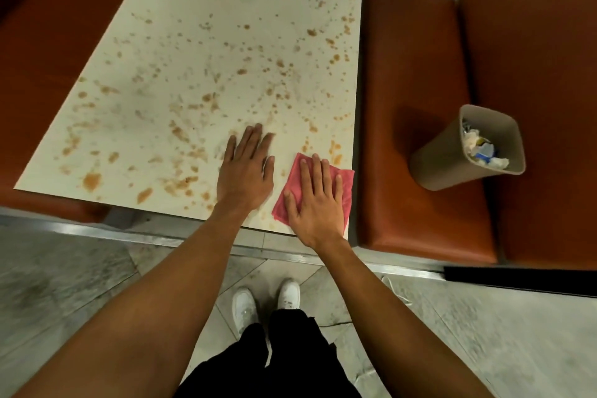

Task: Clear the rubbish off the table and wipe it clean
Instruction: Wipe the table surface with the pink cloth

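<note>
As seen from head camera: pressing pink cloth (293,179) with right hand (315,200), fingers straight, at table's (193,42) near-right corner. Resting left hand (247,168) flat, empty, at cloth's 9 o'clock. Noting brown stains (181,132) from 9 to 12 o'clock; probably sweeping there, right hand nearer.

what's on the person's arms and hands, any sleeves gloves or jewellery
Nothing worn shows. The left hand and right hand are bare: no gloves, rings or watch in view, and no sleeves anywhere up to the frame edge.
</note>
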A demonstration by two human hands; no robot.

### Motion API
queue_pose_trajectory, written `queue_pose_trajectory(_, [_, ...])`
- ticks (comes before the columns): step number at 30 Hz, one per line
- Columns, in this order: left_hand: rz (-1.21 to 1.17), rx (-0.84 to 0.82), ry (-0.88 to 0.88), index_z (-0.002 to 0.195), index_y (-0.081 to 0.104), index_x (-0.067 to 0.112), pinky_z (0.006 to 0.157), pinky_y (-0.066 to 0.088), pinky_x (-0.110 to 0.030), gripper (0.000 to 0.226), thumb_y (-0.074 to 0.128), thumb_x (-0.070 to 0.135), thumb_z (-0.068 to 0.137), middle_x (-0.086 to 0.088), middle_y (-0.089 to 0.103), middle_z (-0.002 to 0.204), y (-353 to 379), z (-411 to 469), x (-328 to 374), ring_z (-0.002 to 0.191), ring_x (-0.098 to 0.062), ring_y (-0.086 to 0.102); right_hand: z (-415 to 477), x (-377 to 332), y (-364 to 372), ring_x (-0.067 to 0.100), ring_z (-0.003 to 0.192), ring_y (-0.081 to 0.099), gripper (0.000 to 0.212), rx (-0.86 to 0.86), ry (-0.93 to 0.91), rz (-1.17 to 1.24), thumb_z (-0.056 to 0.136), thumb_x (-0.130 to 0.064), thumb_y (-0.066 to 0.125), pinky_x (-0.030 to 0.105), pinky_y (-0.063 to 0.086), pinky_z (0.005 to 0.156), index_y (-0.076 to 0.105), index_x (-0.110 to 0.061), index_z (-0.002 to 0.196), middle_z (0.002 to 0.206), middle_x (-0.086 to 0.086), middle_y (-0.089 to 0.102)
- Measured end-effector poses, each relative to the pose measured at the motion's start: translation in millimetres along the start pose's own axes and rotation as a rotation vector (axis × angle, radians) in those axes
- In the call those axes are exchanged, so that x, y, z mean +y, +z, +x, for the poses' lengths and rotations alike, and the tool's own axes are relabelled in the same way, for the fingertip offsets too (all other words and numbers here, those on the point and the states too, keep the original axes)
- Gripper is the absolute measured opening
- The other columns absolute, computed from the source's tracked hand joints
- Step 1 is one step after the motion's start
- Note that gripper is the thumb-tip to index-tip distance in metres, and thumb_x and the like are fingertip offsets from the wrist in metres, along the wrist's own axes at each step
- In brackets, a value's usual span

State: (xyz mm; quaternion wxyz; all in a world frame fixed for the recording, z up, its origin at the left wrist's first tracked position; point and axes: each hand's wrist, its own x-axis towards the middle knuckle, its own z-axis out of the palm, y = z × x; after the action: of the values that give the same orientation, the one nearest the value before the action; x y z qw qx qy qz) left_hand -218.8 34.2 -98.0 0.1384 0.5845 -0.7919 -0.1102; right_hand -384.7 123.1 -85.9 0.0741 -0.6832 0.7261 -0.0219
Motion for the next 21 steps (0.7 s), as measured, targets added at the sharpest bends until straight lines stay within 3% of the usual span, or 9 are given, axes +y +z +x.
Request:
queue_pose_trajectory(11, [0.042, 0.037, -0.007, 0.163, 0.033, 0.023, 0.132, 0.008, -0.049, 0.055, 0.035, 0.034, 0.109, -0.002, 0.019, 0.175, -8, 6, 2, 0.162, -0.015, 0.01, 8, -1, -2, 0.024, 0.162, -0.015, 0.072, 0.021, -0.047, 0.022, 0.111, -0.054, 0.019, 0.054, -0.002, 0.131, 0.005, -0.013, 0.168, 0.176, 0.01, -0.006])
queue_pose_trajectory(17, [0.062, 0.029, -0.004, 0.162, 0.034, 0.024, 0.131, 0.008, -0.05, 0.055, 0.031, 0.036, 0.109, -0.001, 0.019, 0.175, -3, 6, 6, 0.162, -0.014, 0.007, -20, 21, 1, 0.019, 0.162, -0.013, 0.065, -0.003, -0.315, 0.049, 0.113, -0.044, 0.024, 0.05, 0.007, 0.131, 0.006, -0.014, 0.168, 0.176, 0.005, -0.004])
queue_pose_trajectory(21, [0.056, 0.053, -0.002, 0.161, 0.037, 0.023, 0.131, 0.009, -0.051, 0.055, 0.031, 0.036, 0.108, -0.002, 0.022, 0.174, -4, 9, 8, 0.162, -0.016, 0.011, -26, 34, 3, 0.016, 0.163, -0.003, 0.064, 0.082, -0.155, 0.135, 0.112, -0.036, 0.035, 0.046, 0.011, 0.132, 0.015, -0.009, 0.167, 0.176, 0.006, 0.005])
